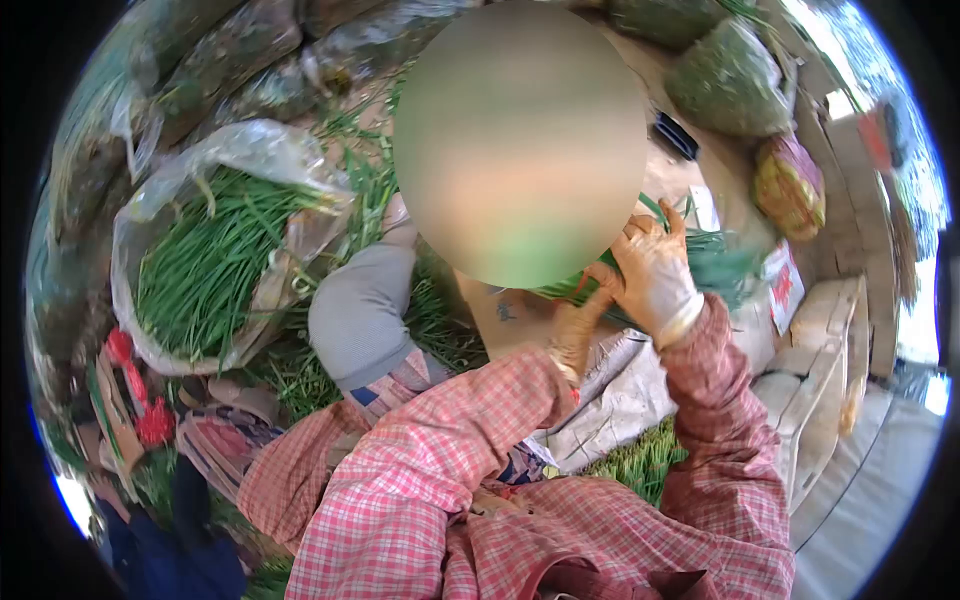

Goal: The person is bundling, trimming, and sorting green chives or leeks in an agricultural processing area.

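My right hand (655,275), in a thin pale glove, is closed over a bundle of long green stalks (715,262) and grips it from above. Just below it, my left hand (578,325) is also gloved and curls around the lower part of the same bundle. The stalks stick out to the right past both hands. My red plaid sleeves fill the lower part of the view. A blurred patch hides the bundle's left end.
A clear plastic bag of green stalks (210,260) lies at left, with loose stalks around it. Another person's grey-clad limb (360,310) is in the middle. Bags of greens (730,80), a colourful packet (790,185), a white sack (620,395) and a wooden crate (830,370) are nearby.
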